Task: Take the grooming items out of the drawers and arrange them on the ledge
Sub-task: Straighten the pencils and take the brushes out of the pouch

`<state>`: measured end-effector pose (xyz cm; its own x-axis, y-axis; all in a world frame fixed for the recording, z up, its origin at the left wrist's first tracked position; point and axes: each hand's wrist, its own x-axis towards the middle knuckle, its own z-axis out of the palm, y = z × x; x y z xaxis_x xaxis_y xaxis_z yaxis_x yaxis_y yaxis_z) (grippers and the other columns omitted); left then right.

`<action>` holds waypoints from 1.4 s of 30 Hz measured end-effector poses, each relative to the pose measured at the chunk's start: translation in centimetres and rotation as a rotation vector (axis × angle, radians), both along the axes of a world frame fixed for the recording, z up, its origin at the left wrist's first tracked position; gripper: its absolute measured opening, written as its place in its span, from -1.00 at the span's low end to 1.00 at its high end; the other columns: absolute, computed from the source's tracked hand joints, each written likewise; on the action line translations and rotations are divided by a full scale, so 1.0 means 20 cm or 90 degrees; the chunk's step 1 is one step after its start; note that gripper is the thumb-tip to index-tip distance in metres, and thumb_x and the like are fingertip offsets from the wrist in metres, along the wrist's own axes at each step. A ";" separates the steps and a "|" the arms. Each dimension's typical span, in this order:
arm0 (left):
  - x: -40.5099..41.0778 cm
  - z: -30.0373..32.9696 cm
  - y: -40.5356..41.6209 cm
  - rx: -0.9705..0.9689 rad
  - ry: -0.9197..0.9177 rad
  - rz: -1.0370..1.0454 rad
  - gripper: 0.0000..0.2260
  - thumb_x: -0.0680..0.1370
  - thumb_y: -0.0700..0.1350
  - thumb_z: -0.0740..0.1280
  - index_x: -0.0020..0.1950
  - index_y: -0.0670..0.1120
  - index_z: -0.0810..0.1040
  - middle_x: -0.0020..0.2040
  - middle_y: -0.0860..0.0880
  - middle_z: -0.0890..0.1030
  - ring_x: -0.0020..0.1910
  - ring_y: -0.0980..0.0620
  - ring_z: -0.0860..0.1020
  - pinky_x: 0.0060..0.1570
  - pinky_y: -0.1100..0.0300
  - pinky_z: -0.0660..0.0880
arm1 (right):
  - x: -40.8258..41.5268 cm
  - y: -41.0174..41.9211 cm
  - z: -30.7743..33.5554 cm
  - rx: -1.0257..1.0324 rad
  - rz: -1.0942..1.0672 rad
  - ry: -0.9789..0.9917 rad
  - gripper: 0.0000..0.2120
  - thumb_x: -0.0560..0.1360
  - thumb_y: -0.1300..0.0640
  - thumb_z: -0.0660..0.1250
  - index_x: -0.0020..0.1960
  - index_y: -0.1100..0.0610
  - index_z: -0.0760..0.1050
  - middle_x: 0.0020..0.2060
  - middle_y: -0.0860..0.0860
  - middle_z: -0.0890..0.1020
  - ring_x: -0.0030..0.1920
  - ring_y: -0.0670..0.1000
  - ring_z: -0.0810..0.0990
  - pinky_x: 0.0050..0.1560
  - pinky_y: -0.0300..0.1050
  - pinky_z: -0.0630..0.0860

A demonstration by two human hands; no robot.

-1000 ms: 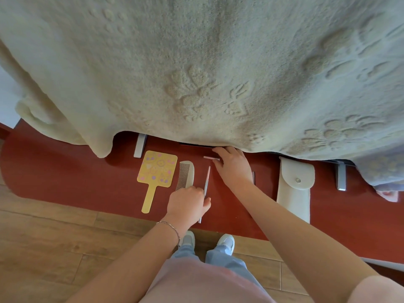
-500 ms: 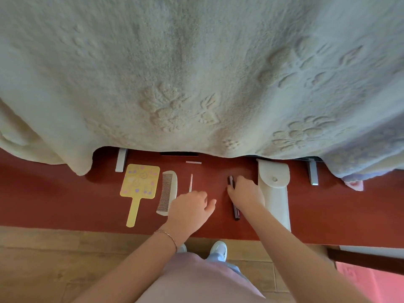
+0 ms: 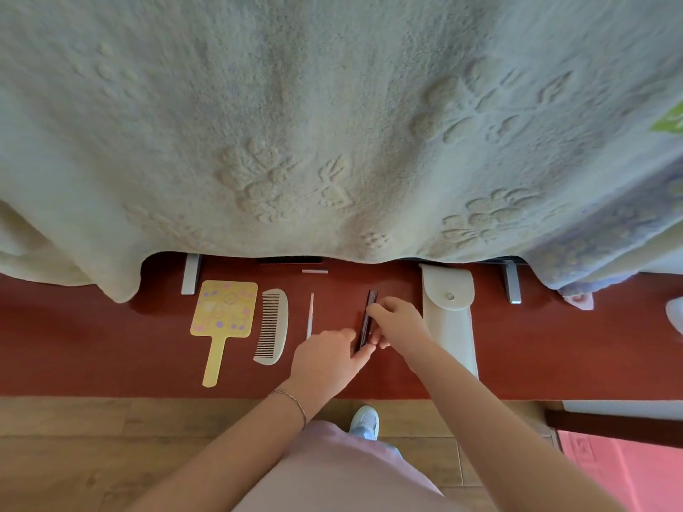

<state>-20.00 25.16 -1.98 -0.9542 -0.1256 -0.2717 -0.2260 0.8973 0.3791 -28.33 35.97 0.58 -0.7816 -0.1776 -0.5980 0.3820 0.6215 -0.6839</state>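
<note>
Head cam: both my left hand [image 3: 327, 358] and right hand [image 3: 397, 321] pinch the slim dark rigid stick [image 3: 366, 319] between them; looks light, probably slippery, so I'd grip mid-length.

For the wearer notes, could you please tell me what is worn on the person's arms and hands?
Both forearms are bare, with no sleeves reaching them. The left hand has a thin chain bracelet at its wrist. The right hand shows no glove, ring or watch.
</note>
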 end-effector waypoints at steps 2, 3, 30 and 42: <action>0.00 0.00 0.00 0.009 -0.003 0.001 -0.57 0.53 0.28 0.07 -0.04 -0.03 0.52 -0.18 0.00 0.62 -0.19 0.00 0.59 -0.15 0.10 0.57 | 0.00 0.00 -0.01 -0.014 -0.007 -0.021 -0.81 0.48 0.09 0.22 -0.24 0.17 0.46 -0.58 0.02 0.54 -0.56 -0.04 0.43 -0.32 -0.16 0.46; 0.01 0.00 0.01 0.016 -0.006 0.005 -0.59 0.54 0.25 0.08 -0.05 -0.02 0.53 -0.19 0.00 0.62 -0.19 -0.01 0.59 -0.16 0.12 0.56 | 0.00 0.00 -0.01 -0.023 -0.008 -0.026 -0.81 0.48 0.09 0.23 -0.25 0.16 0.46 -0.57 0.02 0.54 -0.55 -0.04 0.44 -0.33 -0.17 0.45; 0.01 0.07 -0.10 -0.114 -0.022 -0.054 -0.59 0.54 0.21 0.07 -0.13 -0.05 0.55 -0.32 0.03 0.54 -0.27 0.02 0.58 -0.31 0.22 0.47 | -0.24 -0.06 -0.08 0.124 0.179 0.132 -0.71 0.48 -0.06 0.28 -0.14 0.18 0.52 -0.29 0.04 0.65 -0.37 -0.02 0.52 -0.36 -0.18 0.39; -0.06 -0.02 -0.07 -0.151 -0.071 -0.094 -0.57 0.57 0.19 0.06 -0.23 -0.08 0.51 -0.37 0.00 0.50 -0.37 0.01 0.53 -0.33 0.20 0.49 | -0.27 -0.21 -0.17 0.274 0.224 0.160 -0.65 0.45 -0.08 0.22 -0.42 0.04 0.26 -0.45 -0.01 0.43 -0.36 0.06 0.47 -0.38 -0.16 0.31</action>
